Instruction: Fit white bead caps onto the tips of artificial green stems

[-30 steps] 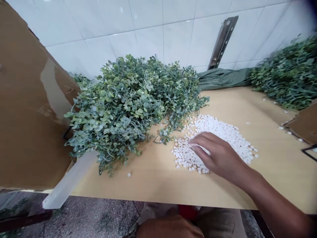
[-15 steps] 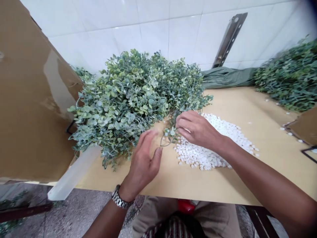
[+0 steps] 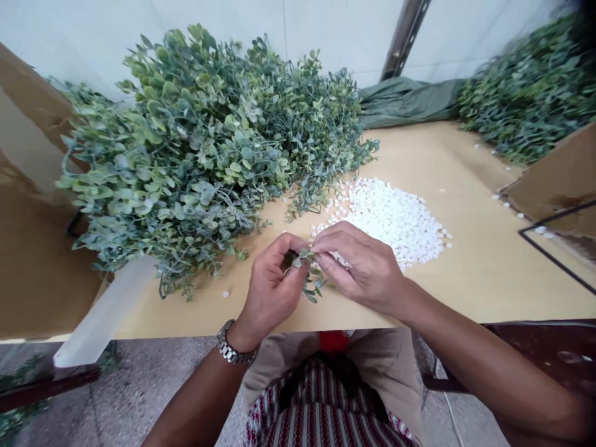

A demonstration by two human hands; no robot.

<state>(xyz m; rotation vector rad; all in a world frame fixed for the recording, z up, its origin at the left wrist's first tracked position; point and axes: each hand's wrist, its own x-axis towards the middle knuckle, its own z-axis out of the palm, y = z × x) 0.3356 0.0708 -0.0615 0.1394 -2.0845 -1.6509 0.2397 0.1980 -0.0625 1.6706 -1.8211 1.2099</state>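
A small leafy green sprig is held between my two hands, just above the front of the table. My left hand, with a metal watch on its wrist, is closed around it between thumb and curled fingers. From the right, the thumb and fingertips of my right hand pinch at the sprig's upper end; whether a small white piece is also between them I cannot make out. Behind my right hand spreads a heap of small white pieces. A large pile of artificial green foliage lies beyond my left hand.
Cardboard stands at the left, near a translucent plastic strip jutting over the table edge. More foliage and a cardboard piece with a black wire are at right. Green cloth lies against the tiled wall.
My right hand has come away from the foliage and white heap toward me. My left hand has gone from open to closed on the sprig. The view has tilted downward.
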